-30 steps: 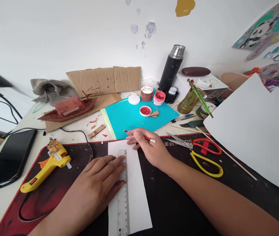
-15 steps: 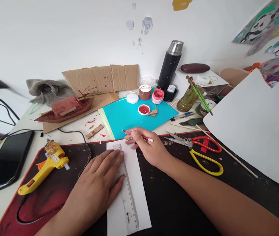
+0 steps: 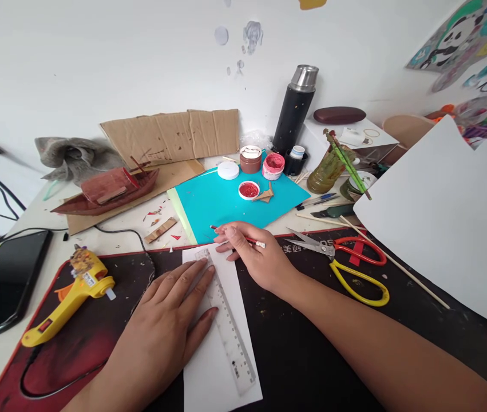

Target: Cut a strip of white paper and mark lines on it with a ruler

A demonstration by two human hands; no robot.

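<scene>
Left hand (image 3: 163,320), fingers slightly spread, rests on the clear ruler (image 3: 230,332); right hand (image 3: 256,252) grips a red pencil (image 3: 260,244). Since a second ago the ruler, lying on the white paper (image 3: 198,380), has swung aslant, so its edge now crosses the sheet diagonally.

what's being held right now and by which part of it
The right hand holds the pencil around its middle, both ends sticking out. The left hand grips nothing; it rests on the ruler, over its far half.
</scene>
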